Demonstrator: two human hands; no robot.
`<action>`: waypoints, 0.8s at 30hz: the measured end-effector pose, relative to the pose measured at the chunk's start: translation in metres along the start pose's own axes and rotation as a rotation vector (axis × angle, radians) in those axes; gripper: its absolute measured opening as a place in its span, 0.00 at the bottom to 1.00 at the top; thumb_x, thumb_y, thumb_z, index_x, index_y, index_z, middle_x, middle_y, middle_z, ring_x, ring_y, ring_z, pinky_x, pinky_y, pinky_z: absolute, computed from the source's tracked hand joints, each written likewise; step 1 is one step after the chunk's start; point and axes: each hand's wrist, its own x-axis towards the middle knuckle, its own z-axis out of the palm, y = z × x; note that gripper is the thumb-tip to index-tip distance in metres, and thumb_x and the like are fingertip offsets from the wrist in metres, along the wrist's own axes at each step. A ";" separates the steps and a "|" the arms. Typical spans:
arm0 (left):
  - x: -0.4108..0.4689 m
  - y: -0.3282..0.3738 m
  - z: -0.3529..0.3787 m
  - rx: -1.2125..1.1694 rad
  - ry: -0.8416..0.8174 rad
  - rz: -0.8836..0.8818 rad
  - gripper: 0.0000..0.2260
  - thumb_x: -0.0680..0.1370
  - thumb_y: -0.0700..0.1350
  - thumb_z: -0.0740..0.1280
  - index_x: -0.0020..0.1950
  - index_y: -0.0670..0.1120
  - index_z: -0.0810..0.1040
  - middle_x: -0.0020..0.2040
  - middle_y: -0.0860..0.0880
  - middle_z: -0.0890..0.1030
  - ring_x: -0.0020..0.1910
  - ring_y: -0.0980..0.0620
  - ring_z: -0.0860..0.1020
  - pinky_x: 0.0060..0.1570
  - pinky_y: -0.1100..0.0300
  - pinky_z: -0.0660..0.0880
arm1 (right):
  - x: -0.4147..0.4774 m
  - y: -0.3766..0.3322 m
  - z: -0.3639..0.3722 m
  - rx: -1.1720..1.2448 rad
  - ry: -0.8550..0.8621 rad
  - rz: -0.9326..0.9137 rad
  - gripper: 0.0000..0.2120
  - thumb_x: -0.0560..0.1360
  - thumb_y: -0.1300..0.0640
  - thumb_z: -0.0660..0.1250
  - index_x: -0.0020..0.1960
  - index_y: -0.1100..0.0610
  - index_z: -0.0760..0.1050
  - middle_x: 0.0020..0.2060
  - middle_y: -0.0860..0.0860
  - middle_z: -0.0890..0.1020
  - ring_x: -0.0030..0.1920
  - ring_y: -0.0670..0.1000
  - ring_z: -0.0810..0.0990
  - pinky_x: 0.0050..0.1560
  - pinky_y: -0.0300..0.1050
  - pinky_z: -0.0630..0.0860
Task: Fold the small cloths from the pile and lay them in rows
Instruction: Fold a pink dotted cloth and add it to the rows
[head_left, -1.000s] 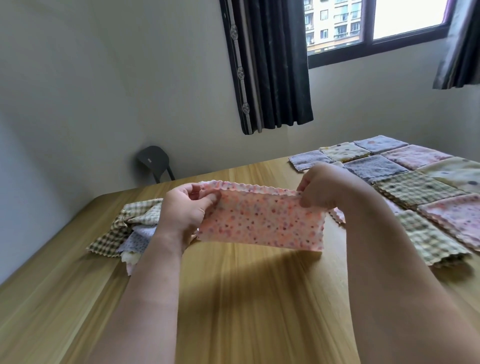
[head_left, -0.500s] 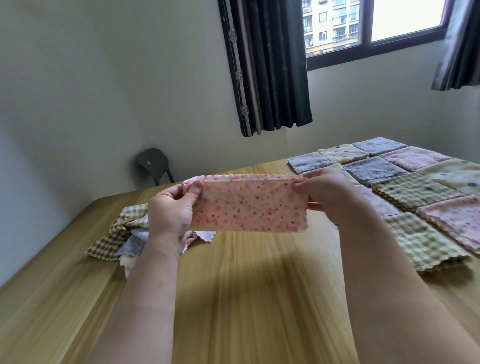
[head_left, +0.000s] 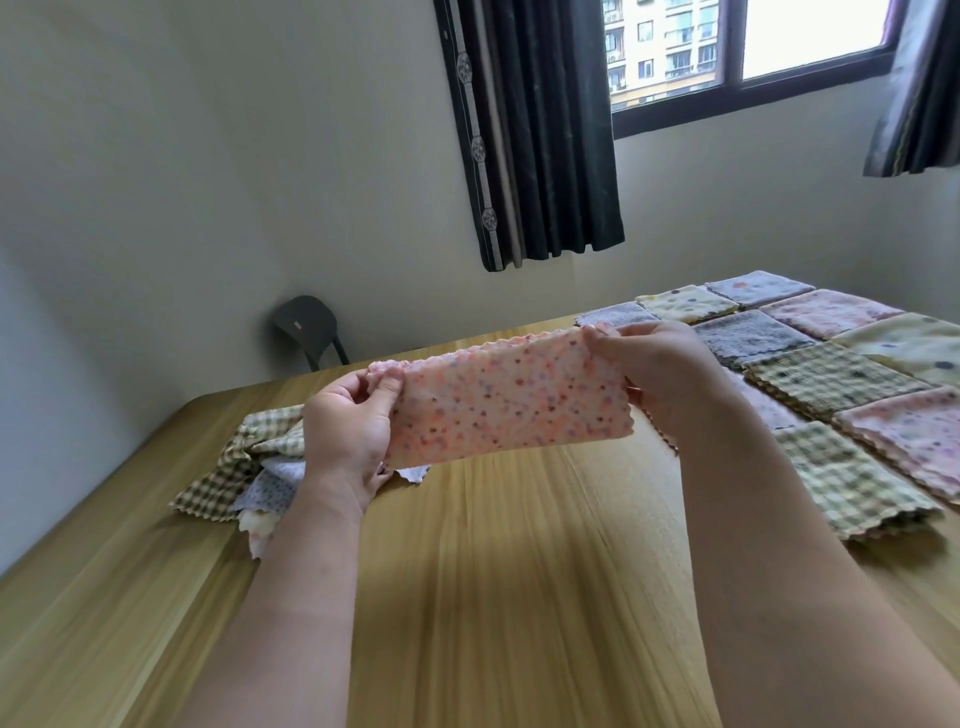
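- The long light-wood table (head_left: 519, 597) carries everything. Its near middle is bare, which I judge gives working room for folding.
- On its far right, square folded cloths in grey, cream, pink and green check (head_left: 831, 379) lie edge to edge in tidy rows. Their corners line up, so each new piece can slot in beside the last.
- At the far left sits the loose pile of unfolded check and grey-dotted cloths (head_left: 244, 467), rumpled and overlapping, within easy reach of the left arm.
- The pink rectangular cloth with coloured dots and a scalloped edge (head_left: 509, 400) hangs in the air above the table, between pile and rows. It is doubled into a strip and stretched level, probably to match its edges before the next fold.
- The left hand (head_left: 345, 431) pinches the strip's left end between thumb and curled fingers, and the right hand (head_left: 670, 369) pinches the right end the same way. The 2 grips pull apart enough to keep the cloth taut.
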 end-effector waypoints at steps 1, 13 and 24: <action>0.001 -0.001 0.000 0.011 0.000 0.009 0.05 0.80 0.45 0.72 0.44 0.50 0.83 0.46 0.50 0.83 0.47 0.51 0.80 0.27 0.67 0.76 | 0.000 0.000 0.000 -0.004 0.005 0.002 0.12 0.76 0.51 0.75 0.47 0.61 0.82 0.46 0.57 0.87 0.49 0.59 0.86 0.55 0.63 0.82; 0.005 -0.004 0.001 0.002 0.001 0.010 0.08 0.80 0.46 0.71 0.42 0.51 0.83 0.43 0.53 0.83 0.42 0.55 0.79 0.30 0.67 0.77 | -0.002 -0.001 0.002 0.005 0.040 -0.019 0.13 0.77 0.50 0.73 0.43 0.60 0.78 0.49 0.62 0.84 0.51 0.63 0.84 0.55 0.73 0.78; 0.004 0.000 -0.001 -0.011 -0.017 -0.104 0.06 0.79 0.49 0.73 0.46 0.48 0.83 0.49 0.50 0.84 0.49 0.48 0.80 0.50 0.47 0.79 | -0.002 -0.006 -0.001 -0.125 0.057 -0.035 0.08 0.79 0.56 0.71 0.49 0.62 0.81 0.53 0.63 0.84 0.50 0.57 0.84 0.58 0.64 0.80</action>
